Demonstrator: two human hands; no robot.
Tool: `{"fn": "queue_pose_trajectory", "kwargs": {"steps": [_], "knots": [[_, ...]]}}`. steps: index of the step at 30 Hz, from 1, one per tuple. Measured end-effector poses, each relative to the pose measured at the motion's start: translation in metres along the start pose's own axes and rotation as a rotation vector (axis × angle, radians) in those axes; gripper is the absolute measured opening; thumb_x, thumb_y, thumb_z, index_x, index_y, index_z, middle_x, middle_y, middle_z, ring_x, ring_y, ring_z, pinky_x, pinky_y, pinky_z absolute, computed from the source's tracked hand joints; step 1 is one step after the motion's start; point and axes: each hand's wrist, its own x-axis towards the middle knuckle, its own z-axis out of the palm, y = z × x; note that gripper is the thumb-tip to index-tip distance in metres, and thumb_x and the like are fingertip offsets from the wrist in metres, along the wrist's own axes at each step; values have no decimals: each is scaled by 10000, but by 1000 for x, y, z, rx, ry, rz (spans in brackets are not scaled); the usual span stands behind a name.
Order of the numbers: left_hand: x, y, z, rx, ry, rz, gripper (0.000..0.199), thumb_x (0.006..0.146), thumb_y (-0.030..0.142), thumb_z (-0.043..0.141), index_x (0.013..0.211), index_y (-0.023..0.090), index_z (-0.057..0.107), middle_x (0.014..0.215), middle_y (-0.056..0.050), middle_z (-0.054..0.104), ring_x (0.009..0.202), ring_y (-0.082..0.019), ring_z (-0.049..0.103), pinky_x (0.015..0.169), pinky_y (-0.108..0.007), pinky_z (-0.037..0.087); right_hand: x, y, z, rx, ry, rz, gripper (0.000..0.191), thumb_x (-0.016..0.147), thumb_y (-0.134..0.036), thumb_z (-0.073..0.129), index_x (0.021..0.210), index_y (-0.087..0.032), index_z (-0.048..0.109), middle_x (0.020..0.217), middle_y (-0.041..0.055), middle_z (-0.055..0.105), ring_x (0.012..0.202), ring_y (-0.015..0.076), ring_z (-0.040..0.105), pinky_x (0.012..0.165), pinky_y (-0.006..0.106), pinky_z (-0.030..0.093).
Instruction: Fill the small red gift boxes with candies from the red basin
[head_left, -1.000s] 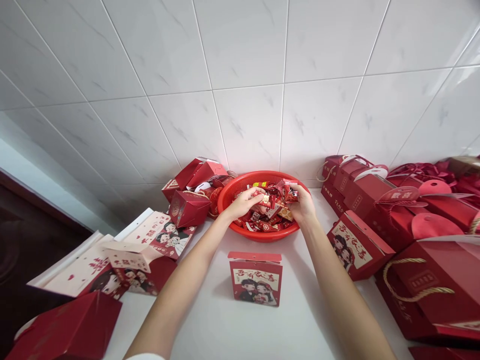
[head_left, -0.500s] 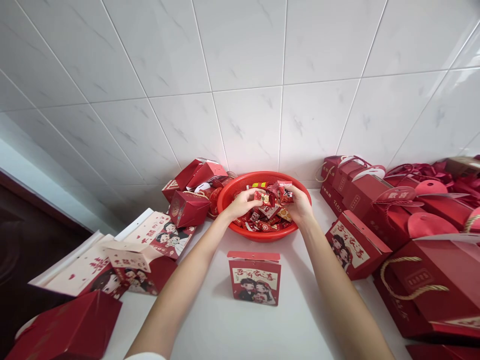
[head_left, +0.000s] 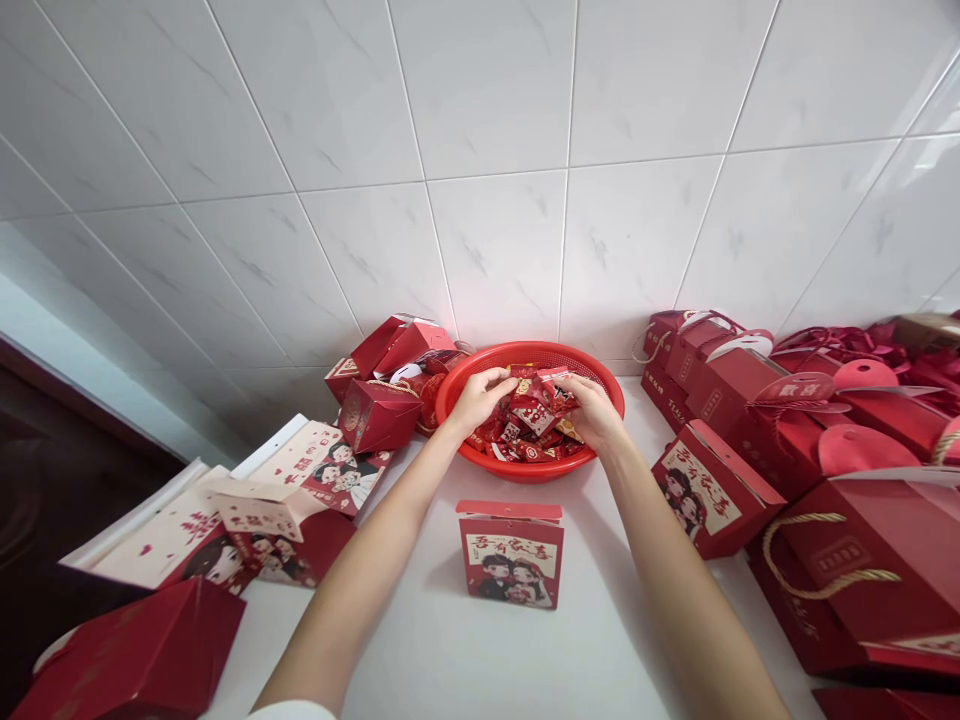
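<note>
A red plastic basket (head_left: 529,472) holds many small wrapped candies (head_left: 534,415), mostly red with some white and yellow print. My left hand (head_left: 481,400) is over the basket's left side, thumb and fingers drawn together at the candies; what lies between them is hard to make out. On the right side, my right hand (head_left: 592,408) pinches a red-and-white wrapped candy (head_left: 556,382) above the pile. A red gift box (head_left: 511,560) with a cartoon bridal couple stands upright between my forearms, in front of the basket. Neither hand touches that box.
Red gift boxes with rope handles (head_left: 832,560) crowd the right side, with a smaller couple-print box (head_left: 712,490) beside them. To the left are cream-and-red printed boxes (head_left: 274,530) and dark red boxes (head_left: 379,415). A tiled wall (head_left: 495,260) rises behind the white tabletop (head_left: 517,665).
My left hand has shifted slightly up and left; the red packet at its fingertips no longer stands out. My right hand has lowered slightly towards the candies. The boxes stay put.
</note>
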Motion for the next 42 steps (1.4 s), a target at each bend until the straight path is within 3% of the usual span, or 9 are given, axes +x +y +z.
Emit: {"fn": "queue_pose_trajectory", "kwargs": {"steps": [4, 10, 16, 20, 25, 29, 35, 42], "knots": [[3, -8, 1, 7, -63, -13, 431, 728, 541, 756, 878, 160, 622, 847, -18, 663, 839, -187, 638, 773, -310, 533, -2, -3, 1, 55, 42, -43, 257, 537, -303, 863, 711, -172, 727, 708, 18, 720, 633, 156, 650, 520, 235, 491], [1, -5, 3, -2, -36, 24, 454, 783, 562, 706, 963, 148, 666, 935, -57, 700, 959, -227, 649, 901, -356, 518, -3, -4, 1, 38, 0, -30, 321, 501, -331, 904, 710, -180, 713, 751, 17, 736, 676, 164, 658, 582, 266, 527], [-2, 3, 3, -84, -157, 11, 567, 647, 446, 870, 1079, 124, 690, 1115, -112, 724, 1036, -263, 665, 982, -427, 502, -1, -2, -1, 3, -53, -36, 410, 467, -402, 931, 725, -185, 698, 771, 13, 737, 699, 167, 665, 634, 283, 556], [-1, -2, -1, -65, -114, -12, 694, 589, 385, 919, 1178, 114, 673, 1182, -143, 716, 1087, -290, 665, 1030, -479, 477, -1, -2, -3, 10, -46, -48, 421, 467, -405, 933, 736, -185, 695, 794, 20, 739, 722, 176, 669, 626, 281, 544], [-2, -9, -4, -28, -109, -25, 804, 604, 370, 917, 1301, 107, 613, 1131, -136, 727, 1005, -255, 685, 987, -450, 511, -2, -3, -1, 8, -45, -22, 411, 457, -388, 937, 732, -185, 710, 754, 22, 735, 678, 173, 657, 581, 276, 527], [-5, -9, -3, -17, -158, -38, 822, 614, 359, 909, 1336, 123, 594, 1092, -113, 726, 949, -234, 692, 943, -421, 534, -4, -4, 1, 3, -55, -4, 421, 441, -392, 944, 741, -184, 733, 758, 23, 740, 673, 166, 654, 558, 262, 530], [-12, 0, -1, -45, -123, -24, 774, 675, 346, 862, 1354, 136, 555, 1113, -113, 708, 978, -222, 686, 957, -409, 533, -4, -3, 0, -19, -101, 11, 421, 491, -395, 934, 799, -181, 742, 823, 38, 753, 679, 179, 670, 548, 280, 538], [-19, 9, -5, -18, -117, -56, 696, 673, 355, 846, 1282, 124, 599, 1087, -119, 722, 1035, -250, 678, 991, -434, 519, -3, -3, -2, 13, -5, -51, 400, 490, -400, 931, 739, -178, 711, 749, 7, 714, 657, 149, 635, 590, 274, 527]]}}
